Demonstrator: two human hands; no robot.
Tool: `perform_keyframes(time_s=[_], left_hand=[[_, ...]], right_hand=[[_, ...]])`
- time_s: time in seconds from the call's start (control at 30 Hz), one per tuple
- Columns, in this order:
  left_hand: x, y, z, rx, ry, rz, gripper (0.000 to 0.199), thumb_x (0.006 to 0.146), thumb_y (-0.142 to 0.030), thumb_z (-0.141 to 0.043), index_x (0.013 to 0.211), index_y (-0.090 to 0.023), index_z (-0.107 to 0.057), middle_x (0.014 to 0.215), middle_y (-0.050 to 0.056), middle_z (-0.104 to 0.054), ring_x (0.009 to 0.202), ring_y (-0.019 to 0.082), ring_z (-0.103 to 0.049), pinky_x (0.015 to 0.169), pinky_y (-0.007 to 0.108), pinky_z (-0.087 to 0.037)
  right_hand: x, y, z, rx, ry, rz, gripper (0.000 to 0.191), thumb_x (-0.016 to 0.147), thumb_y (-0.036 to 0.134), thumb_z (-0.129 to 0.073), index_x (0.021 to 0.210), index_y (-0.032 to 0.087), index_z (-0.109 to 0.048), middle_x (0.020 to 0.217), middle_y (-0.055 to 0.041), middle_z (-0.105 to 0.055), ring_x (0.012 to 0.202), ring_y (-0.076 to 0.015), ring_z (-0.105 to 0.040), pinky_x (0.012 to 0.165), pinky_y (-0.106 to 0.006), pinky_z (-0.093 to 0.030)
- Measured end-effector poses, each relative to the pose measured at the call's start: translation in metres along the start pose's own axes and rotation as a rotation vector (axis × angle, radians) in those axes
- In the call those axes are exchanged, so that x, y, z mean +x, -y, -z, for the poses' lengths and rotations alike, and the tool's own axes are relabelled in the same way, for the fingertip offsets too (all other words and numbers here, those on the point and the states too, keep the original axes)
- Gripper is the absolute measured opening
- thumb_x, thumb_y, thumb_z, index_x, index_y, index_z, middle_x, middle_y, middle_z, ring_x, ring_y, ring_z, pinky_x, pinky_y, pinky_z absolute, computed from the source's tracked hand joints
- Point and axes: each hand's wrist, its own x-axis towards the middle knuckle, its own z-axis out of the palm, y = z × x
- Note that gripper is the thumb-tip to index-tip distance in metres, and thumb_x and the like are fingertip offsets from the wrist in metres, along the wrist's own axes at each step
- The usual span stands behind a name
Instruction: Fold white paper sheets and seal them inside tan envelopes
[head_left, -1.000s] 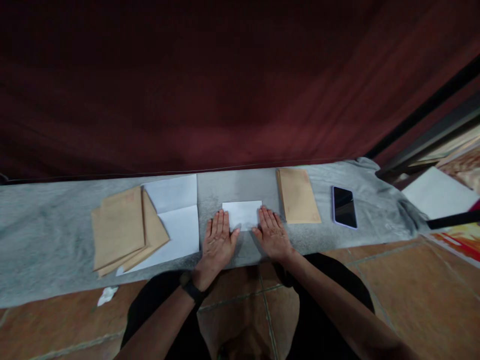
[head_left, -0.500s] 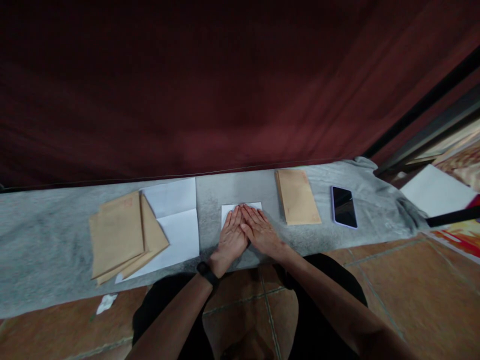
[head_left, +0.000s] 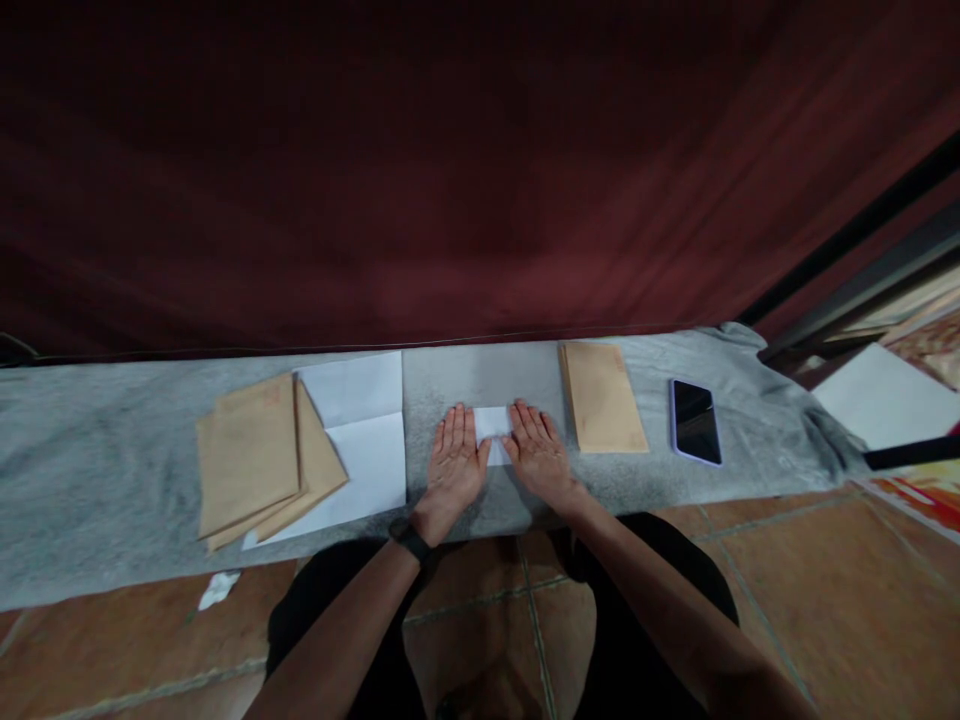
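Note:
Between my hands lies a small folded sheet of white paper on the grey cloth. My left hand rests flat over its left end, fingers straight and pointing away from me. Over the right end, my right hand lies flat too, with its thumb reaching inward. Both hands are open and press on the paper, hiding its ends. Just right of my right hand is a small stack of brown envelopes.
On the left, several brown envelopes partly cover creased white sheets. A phone lies at the right. The grey cloth covers a long narrow surface against a dark red curtain. Crumpled white tissue is on the tiled floor.
My hands have slid apart from the middle of the folded paper to its two ends, uncovering its centre. The view has shifted slightly.

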Motion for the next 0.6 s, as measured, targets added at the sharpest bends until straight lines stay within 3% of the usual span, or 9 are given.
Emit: perform_keyframes(time_s=[0.33,0.6], left_hand=[[-0.007,0.005,0.008,0.011,-0.047,0.055,0.083,0.1,-0.063,-0.029,0.155,-0.002,-0.03,0.16,0.022,-0.034,0.152,0.031,-0.027,0.124,0.05,-0.023],[-0.007,0.007,0.01,0.016,-0.013,0.091,0.065,0.103,-0.044,-0.032,0.155,-0.005,-0.034,0.161,0.018,-0.035,0.153,0.03,-0.026,0.124,0.051,-0.023]], right_hand=[[-0.005,-0.007,0.002,-0.002,-0.016,-0.08,0.058,0.108,0.037,-0.029,0.158,0.008,-0.03,0.161,-0.0163,-0.035,0.15,-0.0294,-0.031,0.121,-0.05,-0.027],[-0.008,-0.012,0.009,0.026,-0.059,-0.131,0.057,0.106,0.033,-0.033,0.157,0.007,-0.033,0.16,-0.0179,-0.037,0.149,-0.0321,-0.034,0.12,-0.053,-0.03]])
